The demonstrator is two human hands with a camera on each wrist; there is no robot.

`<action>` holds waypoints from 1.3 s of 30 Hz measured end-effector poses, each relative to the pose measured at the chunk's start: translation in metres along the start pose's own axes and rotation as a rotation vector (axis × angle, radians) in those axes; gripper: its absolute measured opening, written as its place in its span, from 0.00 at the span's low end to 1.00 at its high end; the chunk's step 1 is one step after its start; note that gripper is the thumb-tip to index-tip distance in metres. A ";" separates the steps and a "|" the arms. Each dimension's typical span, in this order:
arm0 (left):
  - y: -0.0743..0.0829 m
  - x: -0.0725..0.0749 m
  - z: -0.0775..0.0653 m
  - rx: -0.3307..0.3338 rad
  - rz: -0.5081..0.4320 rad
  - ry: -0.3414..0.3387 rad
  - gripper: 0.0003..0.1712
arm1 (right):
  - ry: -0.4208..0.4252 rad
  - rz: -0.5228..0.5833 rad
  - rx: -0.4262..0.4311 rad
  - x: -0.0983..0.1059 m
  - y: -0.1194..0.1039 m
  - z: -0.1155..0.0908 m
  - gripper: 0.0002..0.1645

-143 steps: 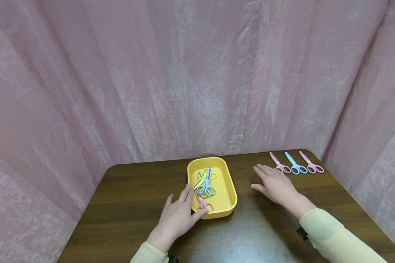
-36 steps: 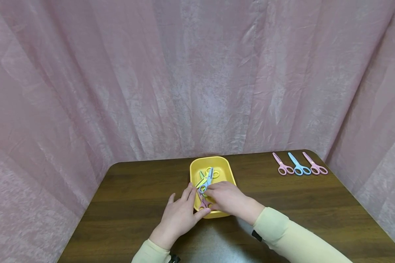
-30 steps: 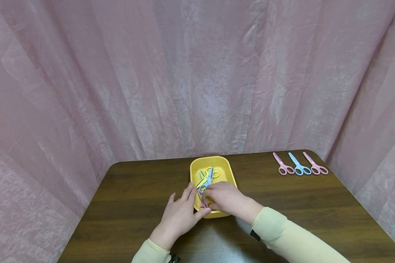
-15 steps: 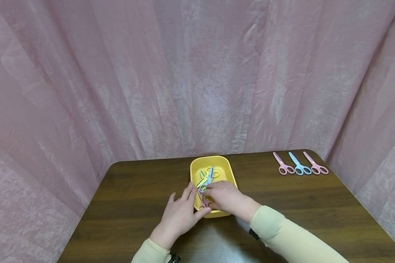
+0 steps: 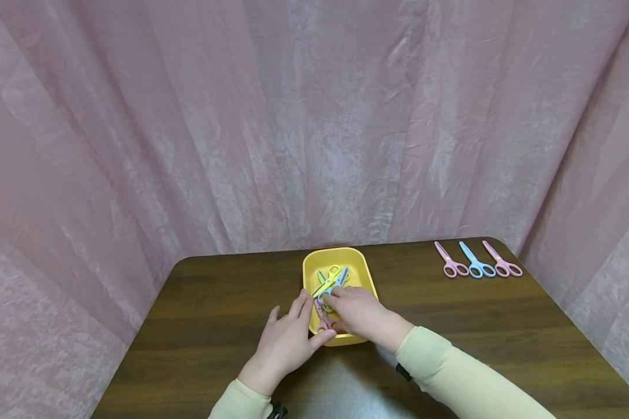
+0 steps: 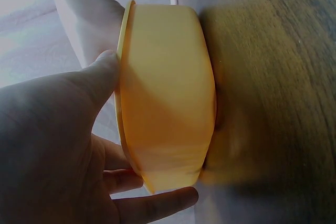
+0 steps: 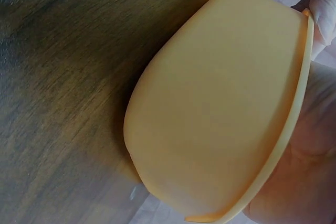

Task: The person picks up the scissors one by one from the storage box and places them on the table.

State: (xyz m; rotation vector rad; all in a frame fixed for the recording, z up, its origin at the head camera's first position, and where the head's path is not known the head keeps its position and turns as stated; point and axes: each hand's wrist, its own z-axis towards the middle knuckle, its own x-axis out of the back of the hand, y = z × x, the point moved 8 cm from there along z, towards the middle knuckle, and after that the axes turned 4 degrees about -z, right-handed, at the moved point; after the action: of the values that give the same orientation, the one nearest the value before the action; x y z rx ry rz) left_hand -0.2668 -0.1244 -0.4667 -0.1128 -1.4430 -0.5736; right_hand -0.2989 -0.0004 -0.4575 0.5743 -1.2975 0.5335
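Yellow tray, beside the back edge of the surface. Left hand: grip extended, touching the rim. Right hand: grip at blue scissors, closure hidden. Crossed yellow scissors could snag.

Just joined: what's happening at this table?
A person is handling scissors in a yellow tray. The left hand rests at its rim; the right hand is inside, at the blue scissors, though any grip is hidden. Three more scissors, pink, blue, pink, lie in a row on the table to the right.
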 end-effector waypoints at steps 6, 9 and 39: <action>0.000 0.000 0.000 0.002 -0.003 -0.001 0.53 | 0.015 0.017 -0.035 0.000 0.002 0.000 0.26; 0.000 0.001 0.000 0.001 -0.003 0.002 0.53 | 0.007 0.018 -0.049 0.000 0.003 -0.001 0.25; 0.000 0.001 -0.001 -0.003 -0.003 0.002 0.54 | 0.011 0.103 -0.189 -0.003 0.009 -0.004 0.17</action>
State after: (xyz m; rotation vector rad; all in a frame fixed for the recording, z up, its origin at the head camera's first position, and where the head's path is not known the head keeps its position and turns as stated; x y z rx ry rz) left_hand -0.2654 -0.1249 -0.4662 -0.1118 -1.4404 -0.5783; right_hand -0.3022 0.0091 -0.4604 0.3486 -1.3554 0.4918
